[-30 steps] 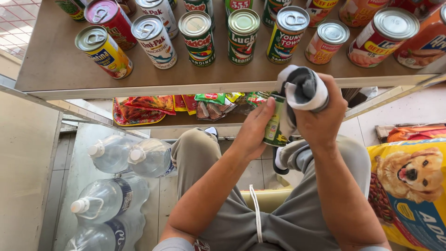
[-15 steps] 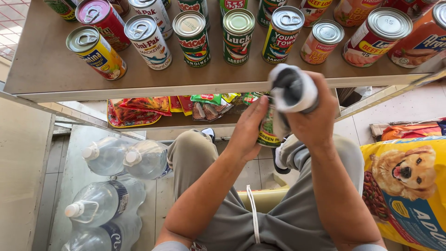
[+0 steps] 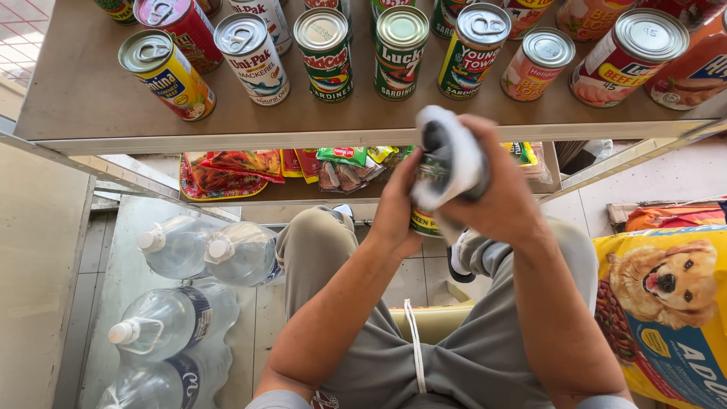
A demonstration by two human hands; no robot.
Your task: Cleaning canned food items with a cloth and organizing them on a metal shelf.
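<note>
Meanwhile, at frame centre, the left hand [image 3: 394, 216] grips a green-labelled can [image 3: 429, 220] while the right hand [image 3: 500, 197] presses a white cloth [image 3: 453, 155] over its top; wiping looks midway. Nine whole cans [image 3: 326, 53] line the upper shelf [image 3: 91, 95], four water jugs [image 3: 178, 246] lower left

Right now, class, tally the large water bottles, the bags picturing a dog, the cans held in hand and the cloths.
water bottles: 4
dog-picture bag: 1
held can: 1
white cloth: 1
Total: 7
</note>
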